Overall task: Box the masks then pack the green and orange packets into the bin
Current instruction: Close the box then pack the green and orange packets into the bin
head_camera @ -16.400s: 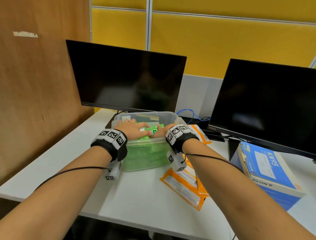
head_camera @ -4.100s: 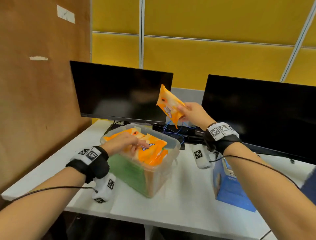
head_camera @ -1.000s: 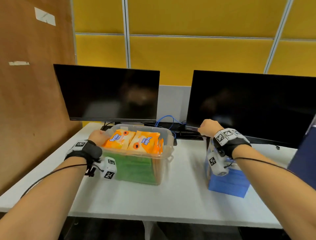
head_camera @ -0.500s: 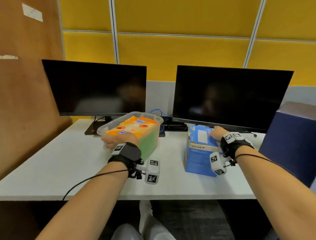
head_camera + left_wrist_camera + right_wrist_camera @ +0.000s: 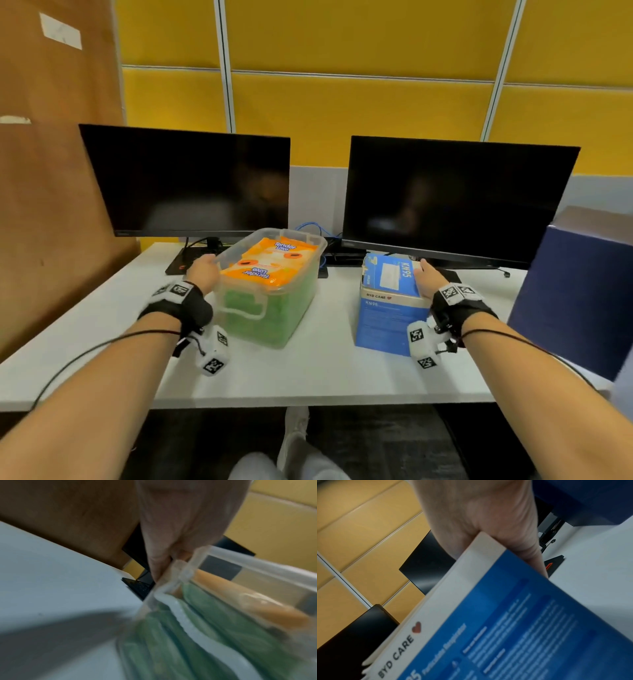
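Fingers of the left hand [image 5: 204, 272] grip the bin [image 5: 274, 301] rim; right hand [image 5: 427, 281] fingers clasp the mask box [image 5: 390, 301].

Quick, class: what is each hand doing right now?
Left hand: grips the bin by its rim.
Right hand: holds the mask box.

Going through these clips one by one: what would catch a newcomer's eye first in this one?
The clear plastic bin on the white desk, packed with green packets below and bright orange packets on top; the left hand grips its left rim. To its right stands a blue KN95 mask box, closed, with the right hand on its top right edge. Behind them, two dark monitors stand against a yellow partition.
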The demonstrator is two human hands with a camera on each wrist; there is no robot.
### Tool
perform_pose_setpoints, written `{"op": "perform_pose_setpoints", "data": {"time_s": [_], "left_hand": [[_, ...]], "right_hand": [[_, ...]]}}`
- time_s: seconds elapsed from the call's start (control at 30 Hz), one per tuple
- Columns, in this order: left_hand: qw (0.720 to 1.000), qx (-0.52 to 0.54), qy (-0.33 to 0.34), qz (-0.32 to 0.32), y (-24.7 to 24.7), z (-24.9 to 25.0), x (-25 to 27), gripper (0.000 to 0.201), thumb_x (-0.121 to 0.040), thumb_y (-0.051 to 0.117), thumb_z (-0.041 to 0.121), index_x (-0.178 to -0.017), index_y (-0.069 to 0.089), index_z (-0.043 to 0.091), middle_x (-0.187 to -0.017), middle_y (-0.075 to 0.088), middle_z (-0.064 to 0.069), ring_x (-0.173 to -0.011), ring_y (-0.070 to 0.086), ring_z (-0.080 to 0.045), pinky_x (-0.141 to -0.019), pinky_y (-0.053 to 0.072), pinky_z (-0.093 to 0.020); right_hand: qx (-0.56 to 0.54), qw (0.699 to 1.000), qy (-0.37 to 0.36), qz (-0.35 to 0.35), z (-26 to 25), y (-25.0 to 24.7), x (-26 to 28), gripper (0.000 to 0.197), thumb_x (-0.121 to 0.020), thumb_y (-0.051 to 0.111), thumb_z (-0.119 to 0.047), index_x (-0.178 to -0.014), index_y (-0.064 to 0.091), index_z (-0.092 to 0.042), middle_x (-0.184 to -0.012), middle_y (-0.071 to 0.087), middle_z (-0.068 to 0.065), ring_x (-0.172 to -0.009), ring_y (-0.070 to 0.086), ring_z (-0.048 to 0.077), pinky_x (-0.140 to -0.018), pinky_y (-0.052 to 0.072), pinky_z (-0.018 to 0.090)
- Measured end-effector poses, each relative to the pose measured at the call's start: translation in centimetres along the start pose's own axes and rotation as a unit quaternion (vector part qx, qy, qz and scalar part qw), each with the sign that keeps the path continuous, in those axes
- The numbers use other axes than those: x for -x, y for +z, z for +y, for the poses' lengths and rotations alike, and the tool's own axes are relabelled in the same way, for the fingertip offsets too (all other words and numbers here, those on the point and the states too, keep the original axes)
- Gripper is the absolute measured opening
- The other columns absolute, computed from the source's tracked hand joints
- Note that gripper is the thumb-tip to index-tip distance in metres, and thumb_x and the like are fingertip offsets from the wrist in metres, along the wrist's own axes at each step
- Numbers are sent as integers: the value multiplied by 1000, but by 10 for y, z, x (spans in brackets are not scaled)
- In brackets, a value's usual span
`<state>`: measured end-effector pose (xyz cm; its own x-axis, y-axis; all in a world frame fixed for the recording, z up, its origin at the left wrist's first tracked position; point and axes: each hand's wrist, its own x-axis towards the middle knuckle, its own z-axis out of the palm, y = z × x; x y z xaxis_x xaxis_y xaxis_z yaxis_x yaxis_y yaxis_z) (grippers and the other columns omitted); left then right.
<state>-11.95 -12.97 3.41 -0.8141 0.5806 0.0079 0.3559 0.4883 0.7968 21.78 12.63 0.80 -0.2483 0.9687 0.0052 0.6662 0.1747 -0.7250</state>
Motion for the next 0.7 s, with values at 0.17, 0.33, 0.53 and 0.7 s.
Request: {"op": "perform_pose_setpoints", "data": {"time_s": [0.17, 0.33, 0.53, 0.7], "left_hand": [[998, -15, 15, -62, 11, 10, 18, 20, -93, 44, 12, -106, 58, 8, -92, 61, -18, -85, 64, -37, -64, 50, -35], [988, 123, -21, -87, 23, 13, 26, 23, -92, 36, 2, -79, 48, 17, -98, 51, -11, -70, 50, -21, -68, 47, -34], [973, 220, -17, -68, 30, 15, 38, 29, -91, 37, 8, -111, 55, 19, -109, 61, -13, -92, 60, -30, -81, 53, -46], [975, 210, -17, -77, 34, 21, 46, 30, -91, 39, 9, -114, 51, 23, -115, 59, -11, -101, 58, -30, -87, 54, -48]], "right_hand": [[156, 988, -10, 8, -18, 4, 3, 38, -99, 44, -16, -133, 44, 0, -133, 51, 18, -121, 53, 30, -100, 43, 35], [232, 972, -49, -11, -33, 10, 4, 35, -97, 47, -14, -129, 49, -1, -129, 55, 17, -119, 55, 29, -99, 43, 33], [254, 966, -53, -17, -41, 18, 3, 33, -98, 44, -12, -128, 51, -2, -126, 58, 17, -115, 58, 31, -96, 46, 35], [105, 992, -33, -65, -57, 36, 4, 43, -102, 35, -23, -137, 46, 0, -140, 47, 19, -130, 44, 32, -106, 35, 35]]}}
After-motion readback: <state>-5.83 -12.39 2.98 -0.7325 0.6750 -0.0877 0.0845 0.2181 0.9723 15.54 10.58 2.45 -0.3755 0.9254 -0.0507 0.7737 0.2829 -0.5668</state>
